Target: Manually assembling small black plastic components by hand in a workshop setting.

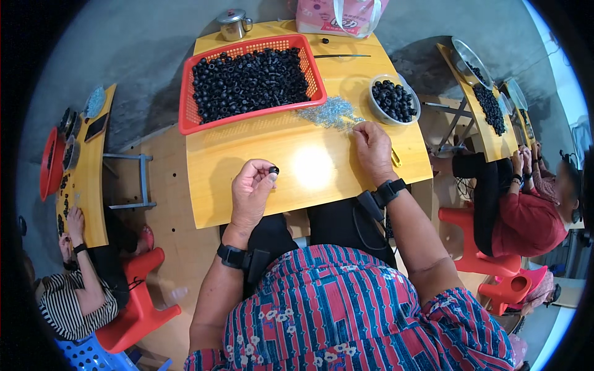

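My left hand (252,190) pinches a small black round cap (273,170) between thumb and fingertips, above the near part of the yellow table. At the right edge of a loose pile of tiny clear bluish pieces (331,114), my right hand (374,148) has its fingers pressed together; whatever they hold is too small to make out. Behind my left hand stands a red plastic basket (255,116) full of black ring-shaped parts (247,83). A clear round tub (416,114) of black rounded parts (394,100) sits just beyond my right hand.
A yellow cutter (396,158) lies right of my right hand. On the table's far side are a thin dark rod (342,56), a metal mug (234,26) and a pink bag (340,17). People work at tables on both sides, seated on red stools (473,241).
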`<state>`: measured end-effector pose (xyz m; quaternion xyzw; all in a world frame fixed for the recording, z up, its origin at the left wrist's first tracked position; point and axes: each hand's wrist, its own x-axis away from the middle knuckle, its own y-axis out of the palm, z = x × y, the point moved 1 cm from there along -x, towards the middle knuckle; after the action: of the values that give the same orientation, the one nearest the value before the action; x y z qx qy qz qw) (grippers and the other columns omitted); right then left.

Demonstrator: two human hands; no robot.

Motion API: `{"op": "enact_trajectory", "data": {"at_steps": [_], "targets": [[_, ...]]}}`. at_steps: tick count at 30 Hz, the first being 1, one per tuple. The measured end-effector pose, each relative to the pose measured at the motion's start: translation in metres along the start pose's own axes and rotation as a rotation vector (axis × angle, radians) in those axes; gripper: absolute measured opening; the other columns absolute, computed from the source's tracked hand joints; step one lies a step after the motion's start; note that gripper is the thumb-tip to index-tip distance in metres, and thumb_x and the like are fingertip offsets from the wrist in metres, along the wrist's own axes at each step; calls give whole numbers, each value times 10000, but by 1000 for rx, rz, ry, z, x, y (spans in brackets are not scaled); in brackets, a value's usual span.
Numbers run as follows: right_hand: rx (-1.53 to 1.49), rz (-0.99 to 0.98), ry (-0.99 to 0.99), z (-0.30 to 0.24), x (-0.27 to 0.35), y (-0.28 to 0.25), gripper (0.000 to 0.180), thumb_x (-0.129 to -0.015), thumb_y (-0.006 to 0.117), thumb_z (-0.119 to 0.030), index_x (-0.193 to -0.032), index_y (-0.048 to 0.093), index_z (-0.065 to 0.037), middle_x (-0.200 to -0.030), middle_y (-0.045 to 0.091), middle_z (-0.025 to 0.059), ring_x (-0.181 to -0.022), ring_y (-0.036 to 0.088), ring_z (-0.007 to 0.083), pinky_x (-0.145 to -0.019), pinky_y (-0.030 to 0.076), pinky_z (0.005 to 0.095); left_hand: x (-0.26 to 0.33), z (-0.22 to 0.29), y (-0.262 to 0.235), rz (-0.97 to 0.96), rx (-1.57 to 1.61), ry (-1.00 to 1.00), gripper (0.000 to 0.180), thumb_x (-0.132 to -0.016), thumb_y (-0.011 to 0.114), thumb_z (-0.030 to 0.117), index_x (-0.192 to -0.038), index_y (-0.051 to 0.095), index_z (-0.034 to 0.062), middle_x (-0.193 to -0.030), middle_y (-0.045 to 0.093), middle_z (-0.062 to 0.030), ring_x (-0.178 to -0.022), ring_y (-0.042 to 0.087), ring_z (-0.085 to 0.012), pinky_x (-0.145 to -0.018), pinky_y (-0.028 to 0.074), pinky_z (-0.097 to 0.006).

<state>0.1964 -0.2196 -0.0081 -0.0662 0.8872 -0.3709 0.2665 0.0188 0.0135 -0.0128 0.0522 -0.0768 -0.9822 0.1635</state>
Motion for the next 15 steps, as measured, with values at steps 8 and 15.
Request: {"op": "enact_trajectory", "data": {"at_steps": [8, 15], "targets": [[-74, -42, 125, 4, -2, 1, 68, -834, 630, -64, -843, 641, 2, -769, 645, 137, -717, 624, 279, -692, 500, 350, 0, -1, 0, 1, -5, 0, 121, -919, 615, 63, -1024, 571, 24, -873, 555, -1, -739, 544, -63, -690, 490, -216], [-99, -83, 150, 3, -6, 3, 88, -829, 632, -79, -819, 639, 8, -747, 653, 168, -696, 629, 307, -665, 497, 370, 0, -1, -1, -3, -7, -1, 120, -918, 608, 50, -1029, 573, 25, -883, 560, -3, -749, 547, -63, -692, 489, -215]]}}
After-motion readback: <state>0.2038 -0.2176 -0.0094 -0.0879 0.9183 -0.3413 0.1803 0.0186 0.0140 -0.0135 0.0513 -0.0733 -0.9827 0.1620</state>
